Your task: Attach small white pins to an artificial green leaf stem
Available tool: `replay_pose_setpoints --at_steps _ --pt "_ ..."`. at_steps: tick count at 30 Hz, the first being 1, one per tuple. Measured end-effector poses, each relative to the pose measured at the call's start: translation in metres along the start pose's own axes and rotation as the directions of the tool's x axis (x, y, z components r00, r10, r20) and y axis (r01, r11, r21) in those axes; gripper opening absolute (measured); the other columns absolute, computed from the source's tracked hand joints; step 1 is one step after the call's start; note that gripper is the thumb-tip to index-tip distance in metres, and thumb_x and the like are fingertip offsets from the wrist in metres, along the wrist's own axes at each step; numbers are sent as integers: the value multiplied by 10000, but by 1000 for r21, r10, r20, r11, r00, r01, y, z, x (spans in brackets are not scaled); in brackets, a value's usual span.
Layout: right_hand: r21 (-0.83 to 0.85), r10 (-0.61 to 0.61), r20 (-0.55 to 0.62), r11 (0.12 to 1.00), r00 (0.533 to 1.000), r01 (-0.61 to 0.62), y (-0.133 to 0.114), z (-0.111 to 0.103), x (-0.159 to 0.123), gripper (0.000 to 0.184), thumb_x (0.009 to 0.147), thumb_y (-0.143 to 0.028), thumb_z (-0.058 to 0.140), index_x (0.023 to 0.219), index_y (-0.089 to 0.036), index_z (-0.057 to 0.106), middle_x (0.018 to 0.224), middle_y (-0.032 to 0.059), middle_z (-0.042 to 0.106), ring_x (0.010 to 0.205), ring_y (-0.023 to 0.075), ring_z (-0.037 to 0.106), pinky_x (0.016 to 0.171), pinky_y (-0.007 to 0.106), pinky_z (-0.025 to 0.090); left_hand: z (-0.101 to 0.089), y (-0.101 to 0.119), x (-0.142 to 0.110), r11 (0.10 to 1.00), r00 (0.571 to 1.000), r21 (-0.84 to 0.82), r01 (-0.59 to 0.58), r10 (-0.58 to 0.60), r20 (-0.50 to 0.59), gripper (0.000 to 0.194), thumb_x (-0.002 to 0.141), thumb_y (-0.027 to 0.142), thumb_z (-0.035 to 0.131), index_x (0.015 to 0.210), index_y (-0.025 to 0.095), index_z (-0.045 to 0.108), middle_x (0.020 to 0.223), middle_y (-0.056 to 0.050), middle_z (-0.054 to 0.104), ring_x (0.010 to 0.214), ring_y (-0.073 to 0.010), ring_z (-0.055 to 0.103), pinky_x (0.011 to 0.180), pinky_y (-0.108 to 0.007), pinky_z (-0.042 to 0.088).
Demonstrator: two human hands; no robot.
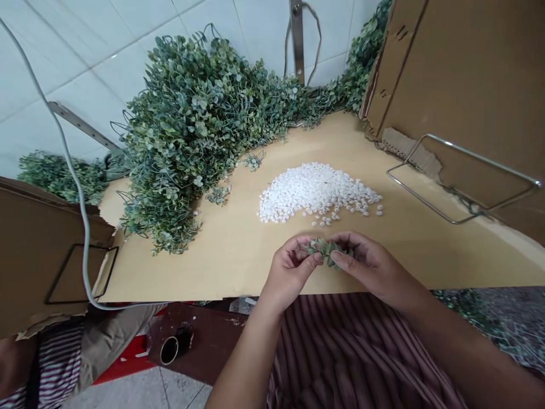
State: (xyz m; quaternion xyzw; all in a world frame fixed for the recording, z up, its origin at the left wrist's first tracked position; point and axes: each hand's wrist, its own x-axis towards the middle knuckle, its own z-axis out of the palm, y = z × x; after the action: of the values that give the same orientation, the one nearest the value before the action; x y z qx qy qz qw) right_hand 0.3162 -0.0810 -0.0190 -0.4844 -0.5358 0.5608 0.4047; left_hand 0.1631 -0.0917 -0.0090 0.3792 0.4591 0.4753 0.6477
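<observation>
Close to the table's front edge, my left hand (293,264) and my right hand (361,258) pinch a small sprig of green artificial leaves (327,250) between them. Both thumbs lie on top of the sprig, and my fingers partly hide it. Just beyond my hands spreads a heap of small white bead-like pieces (313,190), with a few lying loose at its near side. A large pile of artificial greenery (196,119) stands to the left and back. Two small loose sprigs, one a leafy sprig (218,195), lie between the pile and the white heap.
Cardboard walls (464,85) flank the tan tabletop (230,250). A metal wire frame (457,176) juts in at the right, a dark wire frame (83,272) at the left. A grey cable (80,193) hangs down the left side. Below left, a dark mug (170,349) and a person's leg (110,341) show.
</observation>
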Motion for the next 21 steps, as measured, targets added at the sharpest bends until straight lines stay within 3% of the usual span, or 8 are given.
replay_pose_setpoints --at_steps 4,9,15,18,21 --pt "-19 -31 71 999 997 32 -2 -2 -1 492 703 -616 600 806 -134 609 669 5 572 625 32 520 586 118 453 -2 -2 -1 997 999 71 23 -25 26 378 587 346 824 855 139 654 706 -8 632 664 -98 555 676 -233 446" --pt "-33 -114 -11 993 993 113 -3 -4 0 448 701 -583 626 697 -135 622 723 19 591 681 36 547 622 106 466 -2 0 -2 993 999 114 10 -15 39 357 609 331 810 872 140 662 614 21 581 599 -84 515 619 -219 419" --pt "263 108 -69 961 992 -86 2 -6 3 540 544 -622 737 731 -136 592 675 5 603 628 30 552 580 106 484 -3 6 3 996 1000 88 8 -9 5 413 593 404 815 872 142 661 634 13 610 604 -87 563 644 -222 436" --pt "462 189 -94 878 978 -125 4 -9 5 520 508 -548 781 731 -150 531 710 6 626 639 58 591 604 171 532 -10 6 4 997 997 71 -20 25 -75 415 582 405 822 867 151 657 658 22 602 594 -84 564 617 -216 428" --pt "621 250 -139 776 958 -113 6 -15 7 502 475 -420 811 683 -157 438 695 -19 614 571 45 565 522 171 506 -21 7 1 994 987 99 -36 51 -152 393 599 389 814 874 159 653 667 22 596 600 -87 559 599 -210 417"
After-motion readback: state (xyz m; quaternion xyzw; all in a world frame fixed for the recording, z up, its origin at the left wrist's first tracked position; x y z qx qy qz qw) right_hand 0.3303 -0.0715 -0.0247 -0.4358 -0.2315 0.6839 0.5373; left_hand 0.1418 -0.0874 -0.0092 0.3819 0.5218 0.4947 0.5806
